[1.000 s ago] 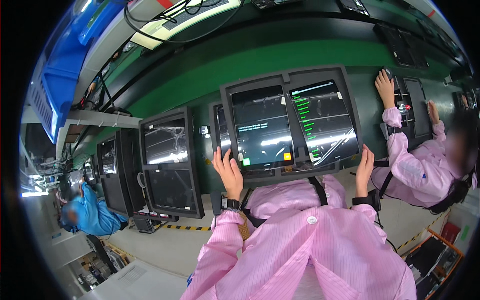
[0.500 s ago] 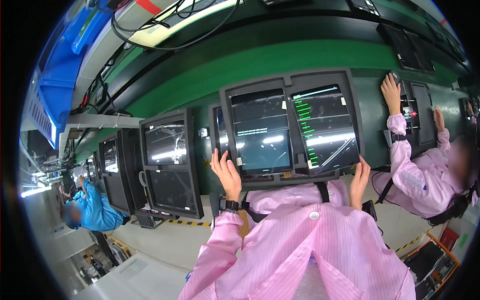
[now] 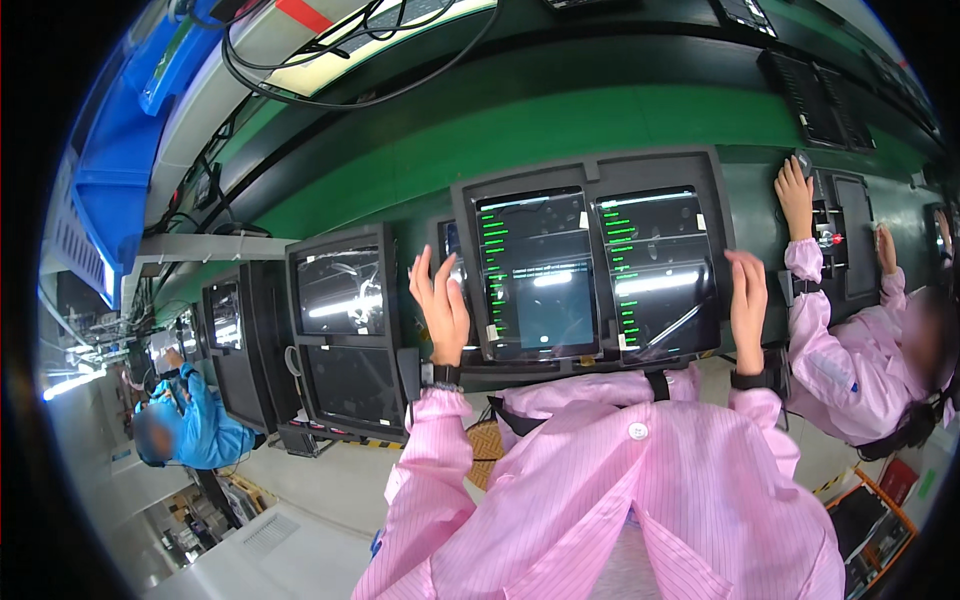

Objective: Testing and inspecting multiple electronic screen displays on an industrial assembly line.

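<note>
Straight before me a dark grey foam tray (image 3: 655, 165) holds two tablets side by side. The left tablet (image 3: 540, 275) and the right tablet (image 3: 660, 270) are both lit, with lines of green text on black; a grey-blue patch also shows on the left one. My left hand (image 3: 440, 308) is raised by the tray's left side, fingers apart and nothing in it. At the tray's right side my right hand (image 3: 747, 300) hovers with fingers stretched, also holding nothing. Part of another screen (image 3: 448, 240) shows behind my left hand, mostly hidden.
Trays with dark tablets (image 3: 340, 295) stand to my left on the green bench (image 3: 620, 115). A co-worker in pink (image 3: 850, 340) works at a black fixture on the right; another in blue (image 3: 195, 415) is far left. Cables (image 3: 300, 100) hang at the upper left, near blue bins (image 3: 120, 200).
Both hands have lifted away from the tray's edges, moving up and outward. The left tablet's screen has changed to show lines of green text as well.
</note>
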Available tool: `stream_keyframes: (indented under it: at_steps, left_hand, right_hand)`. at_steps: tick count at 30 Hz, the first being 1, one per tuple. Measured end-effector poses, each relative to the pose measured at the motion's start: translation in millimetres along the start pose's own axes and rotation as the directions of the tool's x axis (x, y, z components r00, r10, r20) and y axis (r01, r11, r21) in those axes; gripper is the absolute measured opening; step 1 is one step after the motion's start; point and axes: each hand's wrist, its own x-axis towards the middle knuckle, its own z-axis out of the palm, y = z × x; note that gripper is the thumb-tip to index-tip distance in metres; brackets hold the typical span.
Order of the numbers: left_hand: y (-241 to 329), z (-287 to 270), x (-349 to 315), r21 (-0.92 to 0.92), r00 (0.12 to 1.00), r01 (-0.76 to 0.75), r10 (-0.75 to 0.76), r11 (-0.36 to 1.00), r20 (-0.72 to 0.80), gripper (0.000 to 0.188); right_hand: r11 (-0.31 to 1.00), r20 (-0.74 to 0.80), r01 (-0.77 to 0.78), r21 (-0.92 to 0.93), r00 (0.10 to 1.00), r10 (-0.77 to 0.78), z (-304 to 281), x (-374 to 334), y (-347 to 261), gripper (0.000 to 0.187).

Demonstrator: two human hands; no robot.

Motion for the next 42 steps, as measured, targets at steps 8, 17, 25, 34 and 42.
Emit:
stream_keyframes:
  at_steps: [8, 17, 25, 34, 42]
  left_hand:
    - [-3.3, 26.4, 50.9, 0.026, 0.972, -0.189, 0.183, 0.982, 0.144, 0.031]
    - [1.9, 57.2, 67.0, 0.120, 0.944, -0.289, 0.262, 0.950, 0.200, 0.030]
    - [25.5, 43.8, 66.5, 0.006, 0.931, -0.312, 0.304, 0.950, 0.201, 0.028]
    - [27.0, 21.5, 2.0, -0.183, 0.758, -0.434, 0.467, 0.882, 0.456, 0.022]
    - [58.0, 9.5, -75.2, -0.220, 0.853, -0.251, 0.323, 0.943, 0.409, 0.028]
  right_hand:
    - [0.919, 0.203, 0.317, -0.234, 0.940, -0.273, 57.0, 68.6, -12.8, 0.029]
    - [0.874, 0.341, 0.392, -0.288, 0.895, -0.289, 61.4, 44.0, -11.8, 0.031]
    - [0.913, 0.268, 0.348, -0.210, 0.919, -0.289, 43.6, 52.1, -39.1, 0.026]
    - [0.892, 0.410, 0.376, -0.251, 0.876, -0.254, 26.6, -23.0, -9.0, 0.023]
    - [0.980, 0.085, -0.071, -0.186, 0.992, 0.088, -22.4, -86.0, 9.6, 0.032]
